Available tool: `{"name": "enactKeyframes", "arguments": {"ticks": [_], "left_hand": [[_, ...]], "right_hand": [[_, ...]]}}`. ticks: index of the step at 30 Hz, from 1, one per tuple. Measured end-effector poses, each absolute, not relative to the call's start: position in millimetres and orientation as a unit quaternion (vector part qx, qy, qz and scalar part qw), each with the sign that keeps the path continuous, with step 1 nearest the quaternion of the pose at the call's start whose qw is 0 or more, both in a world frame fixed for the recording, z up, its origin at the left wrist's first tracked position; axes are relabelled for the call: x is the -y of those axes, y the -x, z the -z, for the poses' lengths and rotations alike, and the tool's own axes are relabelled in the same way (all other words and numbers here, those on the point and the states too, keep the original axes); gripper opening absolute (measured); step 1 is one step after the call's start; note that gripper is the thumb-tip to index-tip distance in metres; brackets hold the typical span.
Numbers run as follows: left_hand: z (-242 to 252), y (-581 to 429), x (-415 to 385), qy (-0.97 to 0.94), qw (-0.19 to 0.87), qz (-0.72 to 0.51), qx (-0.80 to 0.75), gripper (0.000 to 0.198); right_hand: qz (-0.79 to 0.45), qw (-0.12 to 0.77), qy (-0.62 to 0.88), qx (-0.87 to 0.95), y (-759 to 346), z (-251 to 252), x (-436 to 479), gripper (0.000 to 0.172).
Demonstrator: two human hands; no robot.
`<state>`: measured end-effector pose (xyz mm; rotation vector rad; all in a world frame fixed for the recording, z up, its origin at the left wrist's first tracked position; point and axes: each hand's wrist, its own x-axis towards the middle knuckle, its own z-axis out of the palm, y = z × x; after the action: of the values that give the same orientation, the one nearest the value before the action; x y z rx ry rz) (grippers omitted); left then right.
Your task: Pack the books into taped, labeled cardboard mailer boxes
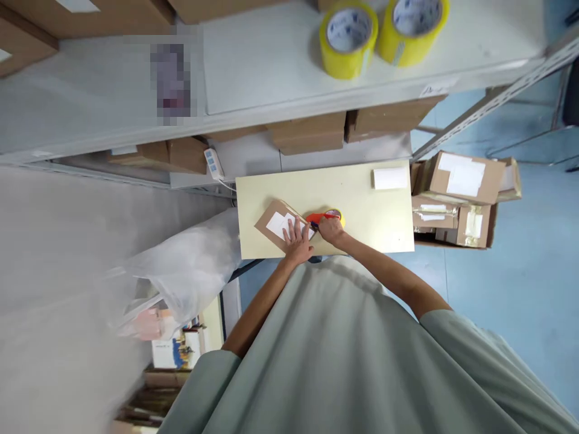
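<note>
A small cardboard box with a white label lies at an angle on the cream table. My left hand rests on its top, fingers spread over the label. At the box's right end, my right hand is closed around a red tape dispenser, which carries a roll of yellow tape. The dispenser's front end meets the box's right edge. My fingers cover much of its handle.
Right of the table, several taped boxes are piled up. A white slip lies at the table's right end. Beyond it stands a shelf with two yellow tape rolls. A power strip and a plastic bag are at left.
</note>
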<state>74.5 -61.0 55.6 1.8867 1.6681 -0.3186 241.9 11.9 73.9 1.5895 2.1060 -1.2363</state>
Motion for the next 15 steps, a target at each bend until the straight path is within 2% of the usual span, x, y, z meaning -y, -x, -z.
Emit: {"name": "enactKeyframes", "arguments": {"ticks": [3, 8, 11, 15], "left_hand": [[-59.3, -74.6, 56.1, -0.704, 0.317, 0.085, -0.630, 0.105], [-73.2, -75.8, 41.8, -0.661, 0.338, -0.064, -0.667, 0.087], [-96.3, -70.7, 22.5, -0.672, 0.327, -0.185, -0.638, 0.069], [-153.3, -59.0, -26.6, -0.709, 0.260, -0.351, -0.554, 0.044]], "right_hand": [[0.374, 0.130, -0.568, -0.722, -249.5, -93.4, -8.7, 0.041], [0.326, 0.125, -0.614, -0.708, -263.9, -128.5, -8.6, 0.050], [0.313, 0.095, -0.638, -0.697, -268.8, -159.9, -23.6, 0.051], [0.242, 0.016, -0.651, -0.719, -261.7, -222.6, -62.1, 0.049]]}}
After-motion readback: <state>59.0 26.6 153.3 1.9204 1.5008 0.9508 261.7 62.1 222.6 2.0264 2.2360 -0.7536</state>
